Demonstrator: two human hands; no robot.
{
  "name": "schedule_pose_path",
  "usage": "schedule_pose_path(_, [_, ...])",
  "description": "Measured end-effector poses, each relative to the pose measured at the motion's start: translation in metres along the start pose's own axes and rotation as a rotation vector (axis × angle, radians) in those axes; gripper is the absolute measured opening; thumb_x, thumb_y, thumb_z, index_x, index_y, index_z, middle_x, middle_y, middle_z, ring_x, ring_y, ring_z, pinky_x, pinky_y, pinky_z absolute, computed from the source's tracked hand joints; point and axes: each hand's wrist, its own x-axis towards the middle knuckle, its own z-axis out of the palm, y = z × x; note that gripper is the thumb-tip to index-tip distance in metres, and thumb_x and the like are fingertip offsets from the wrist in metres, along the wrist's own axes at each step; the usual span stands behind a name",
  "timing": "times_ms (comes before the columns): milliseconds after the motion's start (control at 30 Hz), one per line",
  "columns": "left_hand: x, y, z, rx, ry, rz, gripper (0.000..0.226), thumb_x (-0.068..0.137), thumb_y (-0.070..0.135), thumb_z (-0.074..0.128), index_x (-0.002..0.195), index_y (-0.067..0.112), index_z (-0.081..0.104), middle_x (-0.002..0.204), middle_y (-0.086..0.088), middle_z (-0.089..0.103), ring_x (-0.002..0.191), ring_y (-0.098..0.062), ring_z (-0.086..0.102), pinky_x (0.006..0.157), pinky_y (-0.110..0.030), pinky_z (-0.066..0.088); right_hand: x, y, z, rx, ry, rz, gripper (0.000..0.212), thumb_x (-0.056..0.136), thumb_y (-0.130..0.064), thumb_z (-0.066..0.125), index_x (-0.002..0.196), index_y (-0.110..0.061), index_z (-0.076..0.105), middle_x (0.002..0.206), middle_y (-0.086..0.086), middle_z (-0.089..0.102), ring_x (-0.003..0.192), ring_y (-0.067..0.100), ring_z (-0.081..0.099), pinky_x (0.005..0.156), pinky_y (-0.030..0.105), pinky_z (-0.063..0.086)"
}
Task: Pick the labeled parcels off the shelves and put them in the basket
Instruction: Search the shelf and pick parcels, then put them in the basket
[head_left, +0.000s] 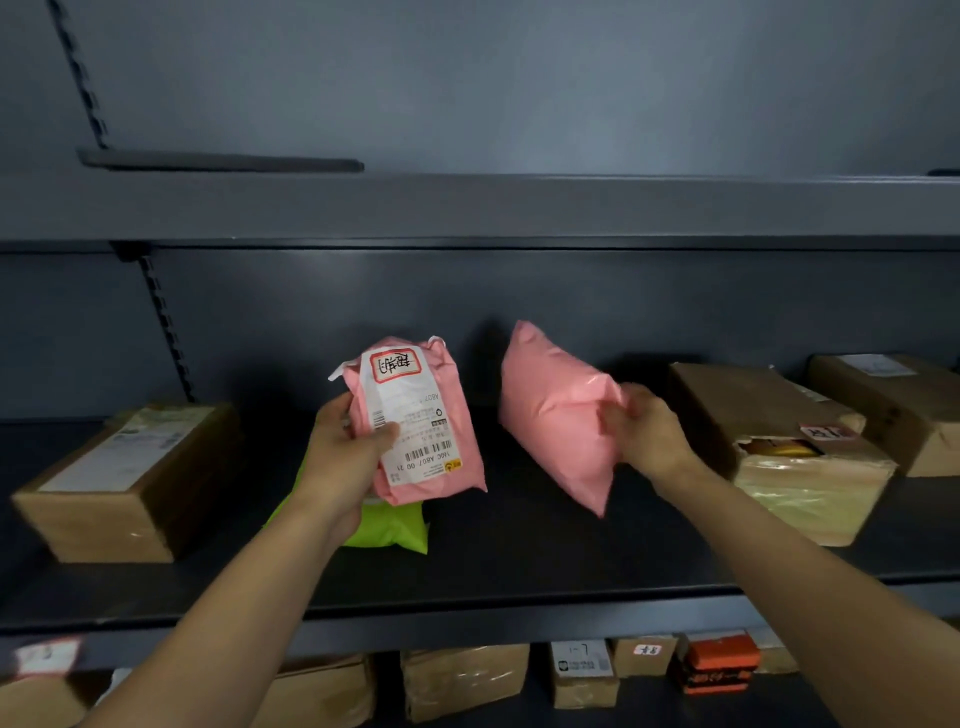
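Hands both busy at shelf (519, 592). Left hand (347, 447) grips labeled pink parcel (421, 421), label up, likely for reading. Right hand (644, 431), at 3 o'clock, pinches plain pink parcel (556, 410), tilted, probably hunting its label. Basket unseen.

The left hand (349, 441) holds up a pink bag with a white label (421, 415). The right hand (644, 431) grips a plain pink bag (556, 410) by its side. Both are lifted above the dark shelf (467, 582). A green bag (392, 530) lies under the left hand, with brown boxes (130, 478) on both sides.
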Motion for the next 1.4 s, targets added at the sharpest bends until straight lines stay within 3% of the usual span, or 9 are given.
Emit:
schedule_pose_path(100, [0.002,0.003,-0.002,-0.008,-0.005,-0.008,0.030,0.090,0.001,0.055,0.096,0.030,0.052,0.105,0.001,0.064,0.091,-0.024,0.065,0.072,-0.050,0.055,-0.009,-0.004,-0.008,0.531,-0.168,0.263,0.022,0.100,-0.020,0.043,0.117,-0.014,0.054,0.109,0.010,0.065,0.096,0.024,0.063,0.073,0.039,0.056])
schedule_pose_path(333, [0.007,0.003,-0.008,-0.037,-0.026,0.001,0.042,0.087,-0.003,0.057,0.123,0.016,0.049,0.115,-0.007,0.063,0.100,-0.027,0.064,0.081,-0.051,0.054,-0.017,0.006,-0.010,0.680,-0.120,0.316,0.027,0.099,-0.009,0.037,0.118,-0.014,0.055,0.107,0.010,0.065,0.097,0.028,0.064,0.071,0.040,0.055])
schedule_pose_path(500, [0.012,0.003,-0.014,-0.032,-0.055,0.018,0.041,0.087,-0.002,0.058,0.122,0.017,0.050,0.115,-0.005,0.064,0.102,-0.026,0.063,0.082,-0.049,0.054,-0.024,0.003,-0.013,-0.161,0.331,-0.305,0.032,0.093,-0.012,0.050,0.124,-0.011,0.056,0.112,0.013,0.063,0.099,0.030,0.060,0.079,0.032,0.046])
schedule_pose_path(700, [0.017,0.007,-0.023,-0.053,-0.075,0.038,0.041,0.088,-0.003,0.055,0.125,0.014,0.050,0.116,-0.005,0.063,0.100,-0.023,0.064,0.077,-0.043,0.055,-0.052,0.008,0.007,-0.926,-0.206,-0.525,0.062,0.079,-0.049,0.060,0.136,-0.028,0.049,0.141,-0.002,0.044,0.123,0.025,0.044,0.098,0.039,0.041])
schedule_pose_path(767, [0.019,0.006,-0.025,-0.055,-0.081,0.039,0.041,0.088,-0.003,0.055,0.125,0.014,0.051,0.117,-0.005,0.063,0.101,-0.023,0.063,0.079,-0.045,0.054,-0.059,0.008,0.009,-0.828,-0.218,-0.537,0.060,0.078,-0.061,0.047,0.127,-0.028,0.057,0.131,-0.004,0.053,0.118,0.021,0.048,0.098,0.040,0.041])
schedule_pose_path(867, [0.021,0.006,-0.026,-0.059,-0.088,0.042,0.041,0.087,-0.003,0.056,0.125,0.014,0.051,0.117,-0.005,0.063,0.101,-0.023,0.063,0.080,-0.045,0.054,-0.049,0.000,0.010,-0.425,-0.082,-0.388,0.035,0.092,-0.031,0.056,0.122,-0.015,0.062,0.119,0.008,0.063,0.108,0.026,0.060,0.092,0.031,0.046])
schedule_pose_path(1000, [0.022,0.005,-0.027,-0.069,-0.102,0.040,0.039,0.088,-0.002,0.055,0.123,0.015,0.052,0.116,-0.004,0.063,0.103,-0.023,0.063,0.079,-0.045,0.054,-0.024,-0.005,0.010,-0.570,-0.122,0.126,0.099,0.072,-0.043,0.076,0.149,-0.020,0.018,0.142,0.012,0.033,0.133,0.033,0.032,0.108,0.041,0.035])
schedule_pose_path(1100, [0.023,0.004,-0.030,-0.076,-0.099,0.038,0.038,0.088,-0.002,0.056,0.121,0.018,0.053,0.117,-0.003,0.064,0.102,-0.022,0.063,0.080,-0.045,0.054,-0.019,0.007,0.011,-0.256,-0.246,0.309,0.114,0.060,-0.042,0.086,0.147,-0.010,0.020,0.146,0.008,0.035,0.133,0.027,0.037,0.107,0.037,0.037])
schedule_pose_path(1400, [0.028,0.006,-0.033,-0.095,-0.098,0.050,0.042,0.088,-0.001,0.056,0.126,0.015,0.052,0.117,-0.003,0.064,0.102,-0.023,0.064,0.077,-0.041,0.054,-0.039,0.004,0.011,-0.107,0.112,-0.086,0.067,0.075,-0.009,0.075,0.135,-0.012,0.046,0.121,0.008,0.058,0.112,0.027,0.055,0.083,0.031,0.047])
